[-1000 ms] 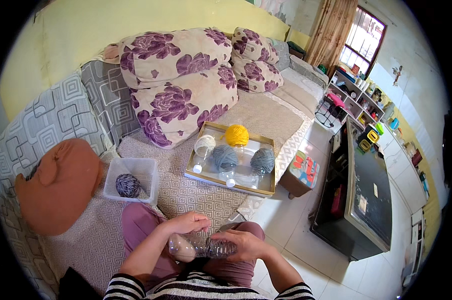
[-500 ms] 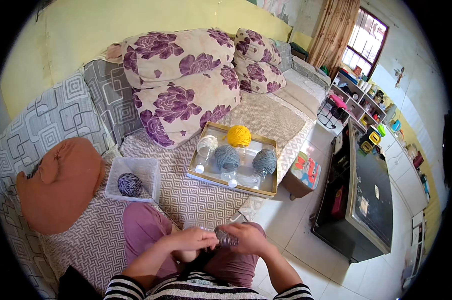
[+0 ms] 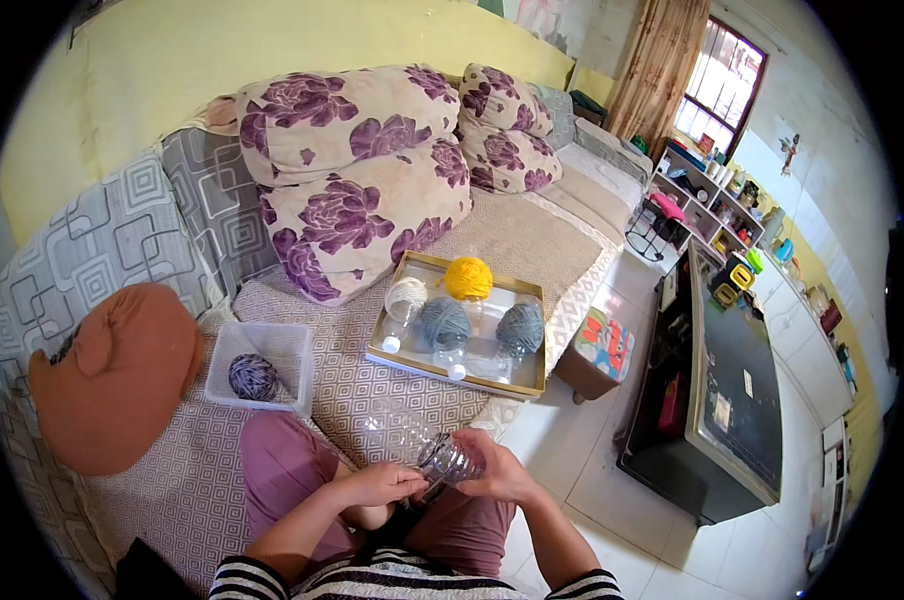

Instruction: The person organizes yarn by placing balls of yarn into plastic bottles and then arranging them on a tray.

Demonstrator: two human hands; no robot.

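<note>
Over my lap, my right hand (image 3: 496,468) curls round a clear plastic bottle (image 3: 392,424), which points up and to the left. Beside it my left hand (image 3: 382,483) is closed in a pinch against the bottle's near side. A thin dark strand seems to lie on the bottle between my hands; what the left fingers pinch is too small to make out. In a clear plastic bin (image 3: 297,350) at the left sits a grey-purple yarn ball (image 3: 254,376).
A gold-rimmed shallow box (image 3: 392,365) on the sofa holds clear bottles, a yellow yarn ball (image 3: 468,278), a white one (image 3: 406,298) and two grey-blue ones (image 3: 446,322). A brown cushion (image 3: 122,390) lies left. A stool (image 3: 597,358) and a black table (image 3: 717,400) stand right.
My right hand has turned and opened out round the bottle, so more of the bottle shows. My left hand has shifted slightly away from it. The view has moved a little.
</note>
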